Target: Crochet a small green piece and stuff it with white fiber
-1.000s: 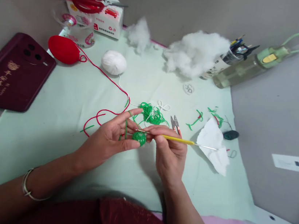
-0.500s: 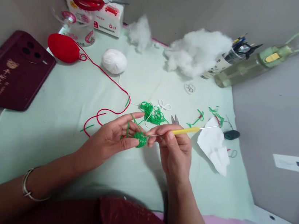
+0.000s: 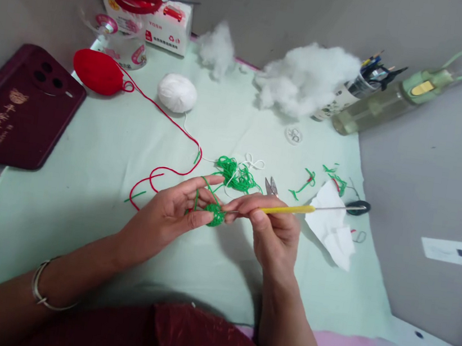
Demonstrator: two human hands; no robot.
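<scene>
My left hand (image 3: 179, 206) pinches a small round green crochet piece (image 3: 214, 215) between thumb and fingers. A strand of green yarn runs over its raised index finger. In my right hand (image 3: 272, 229) is a crochet hook (image 3: 288, 209) with a yellow handle, gripped like a pen. The hook's metal tip meets the right edge of the green piece; whether it passes through a stitch is too small to tell. Just beyond my fingers lies a loose tangle of green yarn (image 3: 235, 174), with a white strand across it.
A red yarn ball (image 3: 98, 72) and a white yarn ball (image 3: 177, 93) sit at the back left, near a maroon phone (image 3: 22, 106). White stuffing (image 3: 306, 81), a water bottle (image 3: 384, 108) and crumpled white paper (image 3: 329, 220) are on the right. Scissor blades (image 3: 271, 186) show behind my right hand.
The crochet hook has turned, its back end swinging down and to the right. My right hand has rotated slightly with it. The green piece has shifted slightly left.
</scene>
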